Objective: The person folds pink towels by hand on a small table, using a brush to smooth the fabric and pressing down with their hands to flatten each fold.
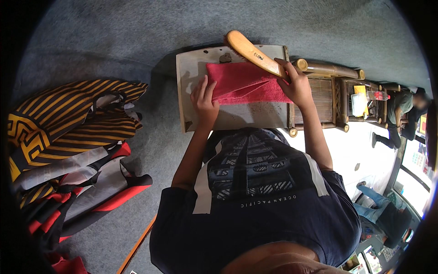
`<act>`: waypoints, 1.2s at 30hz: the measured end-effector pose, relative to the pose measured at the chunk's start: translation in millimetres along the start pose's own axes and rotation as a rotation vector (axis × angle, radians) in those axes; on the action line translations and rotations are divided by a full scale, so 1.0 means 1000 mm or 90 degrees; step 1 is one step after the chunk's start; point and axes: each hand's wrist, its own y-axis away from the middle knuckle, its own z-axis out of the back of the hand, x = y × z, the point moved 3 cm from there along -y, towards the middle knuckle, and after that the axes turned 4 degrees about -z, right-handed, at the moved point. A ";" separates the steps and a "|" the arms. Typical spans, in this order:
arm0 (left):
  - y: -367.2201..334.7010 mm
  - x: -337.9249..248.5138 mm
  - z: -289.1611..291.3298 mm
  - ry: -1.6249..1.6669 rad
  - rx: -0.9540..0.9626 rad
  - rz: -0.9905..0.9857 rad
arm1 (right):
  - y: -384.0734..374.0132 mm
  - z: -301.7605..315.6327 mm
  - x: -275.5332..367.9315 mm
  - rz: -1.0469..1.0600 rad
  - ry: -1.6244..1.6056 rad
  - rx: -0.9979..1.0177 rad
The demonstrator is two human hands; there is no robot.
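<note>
Two hands on red cloth (246, 82), spread over far half of pale board (191, 77) on bench. Left hand (204, 101) open, flat, pinning cloth's left edge. Right hand (297, 84) closed around wooden brush (253, 52) handle, brush angled across cloth's far edge. Striped garments (77, 123) heaped left on floor.

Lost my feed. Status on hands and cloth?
Left hand flat on red cloth. Right hand grips wooden brush over it. Cloth lies on board; nothing in the way.
</note>
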 end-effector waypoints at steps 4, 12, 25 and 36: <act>0.001 0.004 0.002 0.022 -0.002 0.006 | 0.001 -0.004 -0.005 -0.013 0.018 0.031; 0.017 0.011 0.003 -0.002 0.122 0.043 | 0.026 -0.003 -0.048 -0.069 0.067 0.059; 0.012 0.013 0.005 0.050 0.195 -0.115 | 0.099 -0.019 -0.047 -0.100 -0.013 0.082; -0.033 0.005 -0.024 0.061 0.128 -0.082 | 0.039 -0.024 -0.081 -0.399 0.039 -0.169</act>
